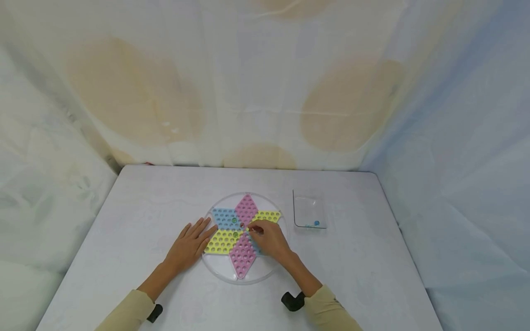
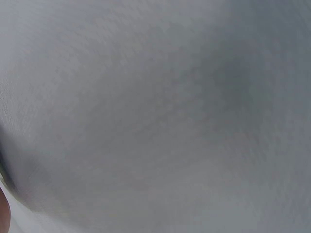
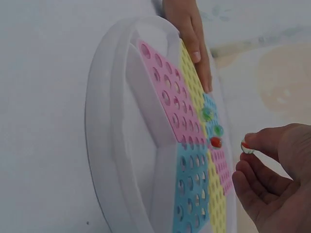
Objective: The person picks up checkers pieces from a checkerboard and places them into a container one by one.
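Note:
A round white Chinese checkers board [image 1: 218,267] carries a star of pink, yellow and blue sections pitted with holes. Fingers spread, my left hand [image 1: 188,246] rests on the board's left edge. Over the middle of the star, my right hand [image 1: 271,240] pinches a clear marble [image 3: 247,147] with red inside between thumb and fingertips. In the right wrist view, a red marble [image 3: 216,142] and two green marbles, one nearer [image 3: 207,114] and one farther [image 3: 218,130], sit near the star's centre. The left wrist view shows mostly blurred pale surface.
Right of the board stands a clear square container [image 1: 294,211] with a blue marble [image 1: 316,223] in its near right corner. The table [image 1: 360,266] has a pale cover. Patterned curtains [image 1: 252,92] hang behind it and on both sides.

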Motion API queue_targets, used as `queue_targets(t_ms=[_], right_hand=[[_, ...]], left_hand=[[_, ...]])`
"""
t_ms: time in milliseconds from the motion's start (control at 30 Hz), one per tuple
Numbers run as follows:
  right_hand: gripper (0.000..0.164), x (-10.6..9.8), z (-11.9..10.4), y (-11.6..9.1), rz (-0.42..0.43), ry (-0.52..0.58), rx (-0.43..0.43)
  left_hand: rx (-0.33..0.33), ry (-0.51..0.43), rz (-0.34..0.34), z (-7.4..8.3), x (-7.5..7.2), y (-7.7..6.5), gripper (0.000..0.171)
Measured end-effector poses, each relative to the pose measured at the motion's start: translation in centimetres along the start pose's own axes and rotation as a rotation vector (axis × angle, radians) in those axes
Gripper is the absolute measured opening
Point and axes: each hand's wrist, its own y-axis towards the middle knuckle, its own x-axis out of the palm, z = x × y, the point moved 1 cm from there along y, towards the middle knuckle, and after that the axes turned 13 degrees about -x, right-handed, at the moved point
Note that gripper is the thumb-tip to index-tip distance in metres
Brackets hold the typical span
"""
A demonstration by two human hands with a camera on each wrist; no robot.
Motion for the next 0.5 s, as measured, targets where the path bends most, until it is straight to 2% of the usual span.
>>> queue_targets(t_ms=[500], right_hand=[[0.018, -4.4, 1.7, 0.6, 0.135, 0.026, 0.051]], left_hand=[[0.000, -0.001, -0.001, -0.2, 0.1, -0.1, 0.049]])
